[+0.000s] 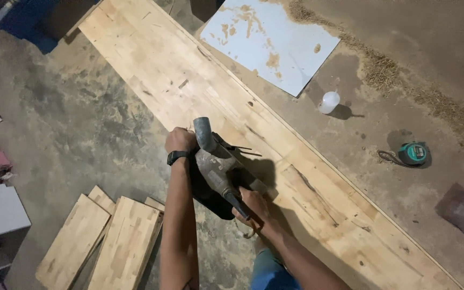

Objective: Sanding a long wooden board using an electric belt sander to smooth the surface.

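I'm leaning over the long wooden board (296, 177) that is lying on the concrete floor (76, 123), running from the far left corner down toward the near right. I'm pressing a grey power sander (218, 166) down on the board's left edge, about midway along its length, and part of the tool's dark body is hanging out past that edge over the floor. My left hand (180, 140) is sitting at the front of the tool, fingers curled tight around the knob there, a black wristwatch (177, 157) showing on the wrist. My right hand (253, 207) is wrapping the rear handle, fingers closed round the grip. The dust spout is sticking up just beside my left hand.

Ahead of the sander the board is running clear and open all the way to its far end; behind it, more bare wood is stretching toward the lower right. Left of the edge, floor is lying open, and nearer me short wooden planks (103, 241) are stacking side by side. Beyond the board's right edge a pale sheet (269, 43) is lying flat, a small white plastic bottle (328, 102) is standing near its corner, and a green tape measure (413, 153) is sitting well apart on the floor, with a ridge of sawdust (404, 80) trailing past
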